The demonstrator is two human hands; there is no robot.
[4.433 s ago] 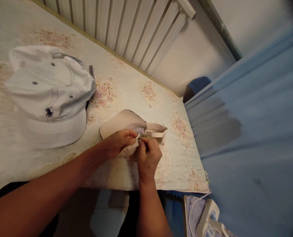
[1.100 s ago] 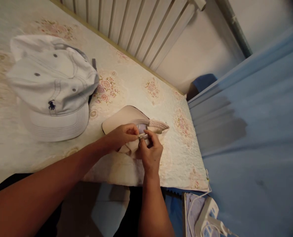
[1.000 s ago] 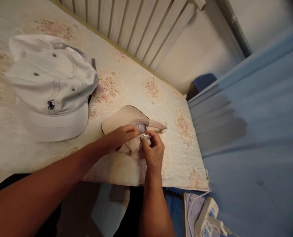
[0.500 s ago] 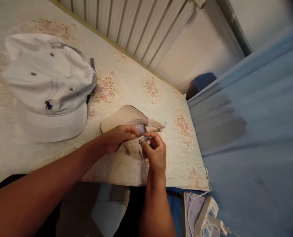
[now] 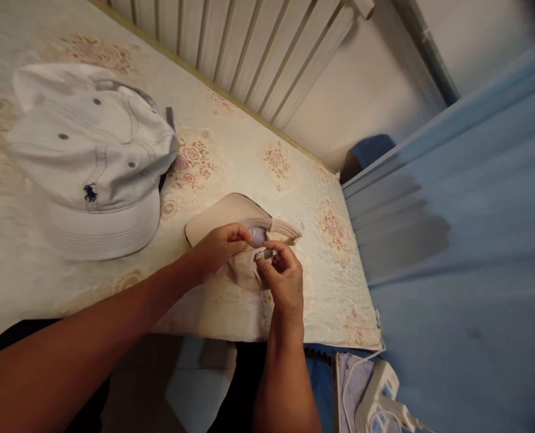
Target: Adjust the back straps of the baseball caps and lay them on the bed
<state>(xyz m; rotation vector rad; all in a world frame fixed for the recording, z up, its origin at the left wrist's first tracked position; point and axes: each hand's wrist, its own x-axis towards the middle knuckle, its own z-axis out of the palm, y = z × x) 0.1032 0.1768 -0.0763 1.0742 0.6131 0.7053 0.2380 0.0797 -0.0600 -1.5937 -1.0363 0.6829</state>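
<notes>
A beige cap point(image 5: 217, 218) lies folded near the front right of a table covered with a floral cloth point(image 5: 258, 162). My left hand point(image 5: 216, 248) pinches the cap's fabric at its back opening, fingers closed. Touching it, my right hand point(image 5: 284, 282) pinches the small metal buckle point(image 5: 264, 254) of the cap's strap between thumb and fingers. Most of the strap is hidden under my fingers.
A white cap point(image 5: 89, 162) with a small dark logo sits at the table's left. A white radiator point(image 5: 249, 48) runs along the far edge. Blue fabric point(image 5: 466, 240) fills the right side. A white device with a cord point(image 5: 380, 397) lies at the bottom right.
The strap end that stuck out to the right earlier is now drawn in, and my right hand has slid slightly down and right with the buckle. My left hand has barely moved.
</notes>
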